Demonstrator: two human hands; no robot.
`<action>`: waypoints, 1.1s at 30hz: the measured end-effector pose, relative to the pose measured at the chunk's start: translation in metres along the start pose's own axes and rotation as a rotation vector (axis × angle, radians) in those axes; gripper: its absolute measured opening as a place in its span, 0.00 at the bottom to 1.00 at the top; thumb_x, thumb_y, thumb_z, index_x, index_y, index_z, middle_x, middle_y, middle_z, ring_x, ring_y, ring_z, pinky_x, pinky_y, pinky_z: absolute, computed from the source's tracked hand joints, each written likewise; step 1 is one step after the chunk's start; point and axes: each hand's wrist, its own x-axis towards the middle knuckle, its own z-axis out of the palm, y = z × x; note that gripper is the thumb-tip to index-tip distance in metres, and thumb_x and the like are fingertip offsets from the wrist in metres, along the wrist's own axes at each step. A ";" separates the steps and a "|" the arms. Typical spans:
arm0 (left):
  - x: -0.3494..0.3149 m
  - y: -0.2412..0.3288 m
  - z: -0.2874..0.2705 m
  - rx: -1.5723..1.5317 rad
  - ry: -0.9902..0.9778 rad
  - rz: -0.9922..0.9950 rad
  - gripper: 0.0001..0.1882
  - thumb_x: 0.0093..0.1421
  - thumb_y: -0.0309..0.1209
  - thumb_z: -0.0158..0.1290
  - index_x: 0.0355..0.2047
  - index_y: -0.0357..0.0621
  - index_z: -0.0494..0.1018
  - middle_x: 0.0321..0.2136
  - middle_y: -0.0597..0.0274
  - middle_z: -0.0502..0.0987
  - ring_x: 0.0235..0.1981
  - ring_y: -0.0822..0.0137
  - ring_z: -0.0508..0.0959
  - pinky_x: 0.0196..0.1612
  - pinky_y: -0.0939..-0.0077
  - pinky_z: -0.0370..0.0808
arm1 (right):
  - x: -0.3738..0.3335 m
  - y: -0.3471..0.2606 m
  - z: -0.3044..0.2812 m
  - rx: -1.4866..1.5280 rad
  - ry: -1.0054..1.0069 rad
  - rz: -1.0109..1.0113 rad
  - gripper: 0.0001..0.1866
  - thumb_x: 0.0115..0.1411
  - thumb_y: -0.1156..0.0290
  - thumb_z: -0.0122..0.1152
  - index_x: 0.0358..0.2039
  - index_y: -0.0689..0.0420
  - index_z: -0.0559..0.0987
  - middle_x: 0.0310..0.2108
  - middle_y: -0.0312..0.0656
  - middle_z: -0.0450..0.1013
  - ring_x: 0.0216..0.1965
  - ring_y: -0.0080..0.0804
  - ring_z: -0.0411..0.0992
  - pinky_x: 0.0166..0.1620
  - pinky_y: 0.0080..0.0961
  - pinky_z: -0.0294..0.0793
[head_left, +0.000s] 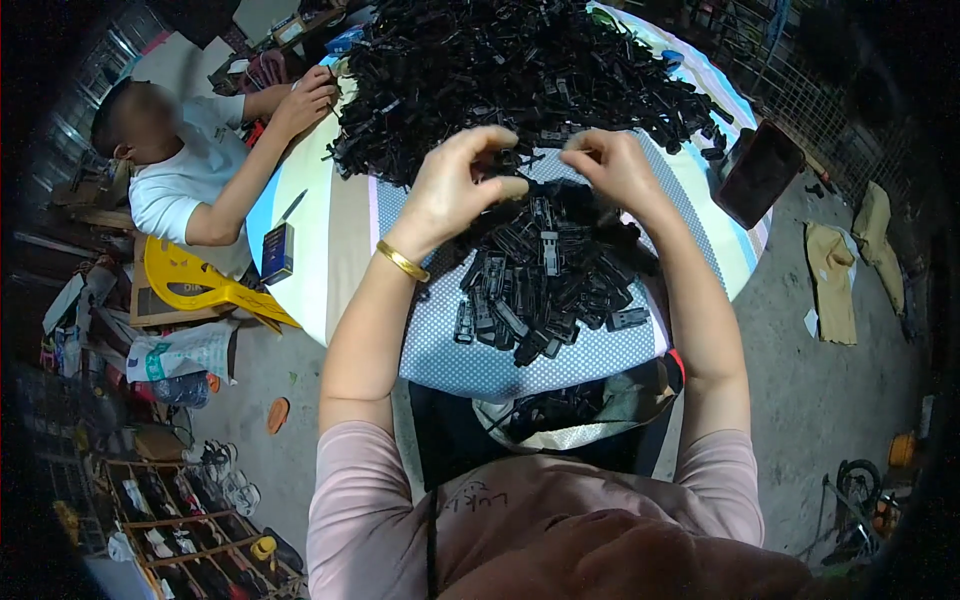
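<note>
My left hand (450, 190), with a gold bracelet (402, 261) at its wrist, hovers over the table with thumb and fingers curved apart. Small black plastic parts (515, 160) show beside its fingertips; none is plainly gripped. Across from it my right hand (615, 172) has its fingers bent in and pinched; whatever is in them is too small or hidden. Below both hands lies a small heap of black plastic clip-like parts (550, 255) on a dotted grey-blue cloth (480, 360). A far larger pile of black parts (510, 70) covers the back of the table.
A dark phone (760, 175) stands at the table's right edge. A small dark box (278, 252) and a pen-like tool (293, 206) lie left. A co-worker (190, 170) sits beyond them, hands at the pile. An open bag (560, 425) of black parts sits at my lap.
</note>
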 end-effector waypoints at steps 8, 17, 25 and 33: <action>0.001 -0.022 0.022 0.140 -0.069 -0.116 0.20 0.45 0.26 0.57 0.40 0.39 0.69 0.27 0.61 0.74 0.26 0.75 0.72 0.32 0.83 0.70 | -0.002 0.000 0.027 -0.137 -0.066 -0.187 0.08 0.43 0.74 0.59 0.25 0.62 0.74 0.22 0.45 0.73 0.26 0.36 0.73 0.30 0.26 0.70; 0.000 0.007 0.026 0.216 0.248 0.434 0.36 0.39 0.28 0.62 0.50 0.39 0.60 0.46 0.53 0.68 0.44 0.59 0.71 0.47 0.71 0.68 | -0.007 -0.018 0.005 0.653 -0.103 0.233 0.06 0.45 0.72 0.61 0.25 0.57 0.75 0.17 0.27 0.66 0.15 0.11 0.57 0.17 0.10 0.51; 0.001 0.004 0.015 0.211 0.239 0.443 0.38 0.37 0.31 0.63 0.50 0.38 0.61 0.48 0.52 0.66 0.43 0.60 0.72 0.42 0.73 0.72 | -0.018 -0.037 0.001 0.879 -0.210 0.302 0.08 0.45 0.71 0.62 0.25 0.57 0.74 0.15 0.25 0.62 0.12 0.10 0.53 0.15 0.10 0.46; -0.005 0.013 0.019 0.044 0.241 0.255 0.31 0.45 0.30 0.60 0.49 0.36 0.62 0.45 0.53 0.69 0.39 0.69 0.73 0.39 0.78 0.72 | -0.018 -0.040 0.002 0.997 -0.210 0.324 0.09 0.50 0.66 0.59 0.27 0.57 0.74 0.14 0.25 0.61 0.12 0.11 0.52 0.15 0.11 0.46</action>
